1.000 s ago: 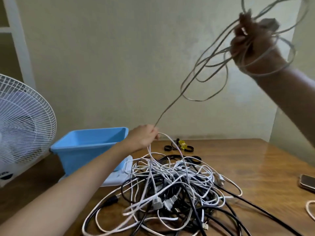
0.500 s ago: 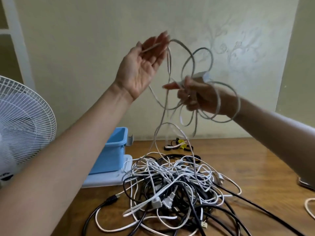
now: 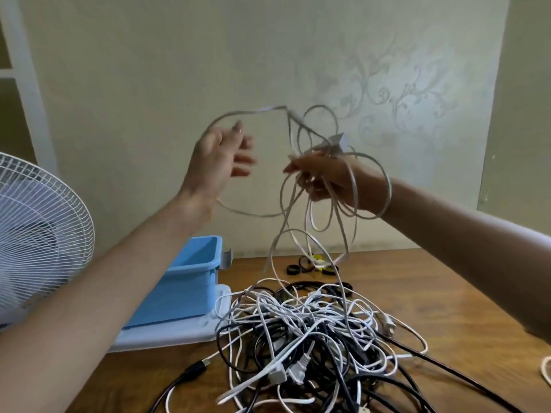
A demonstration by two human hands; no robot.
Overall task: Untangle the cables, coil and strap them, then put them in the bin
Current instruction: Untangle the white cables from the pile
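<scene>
Lurker: what's the grip on that white cable, and any tips before I wreck mine?

Me: right hand is closed round a fistful of its loops, plug block poking out on top. Left hand is open, fingers spread, one big loop arcing round it; too blurry to say if it touches. Tail drops into the pile on the table, so I reckon it isn't free yet. I'd make each loop the same size and lift the tail out gently, no yanking, or the knot tightens. It's flat ribbon stuff, smooth and springy, so loops splay. Pile is thin white leads mixed with thicker black rubbery ones. Straps sit at 12 o'clock of the pile, blue plastic bin at 10 o'clock.
</scene>
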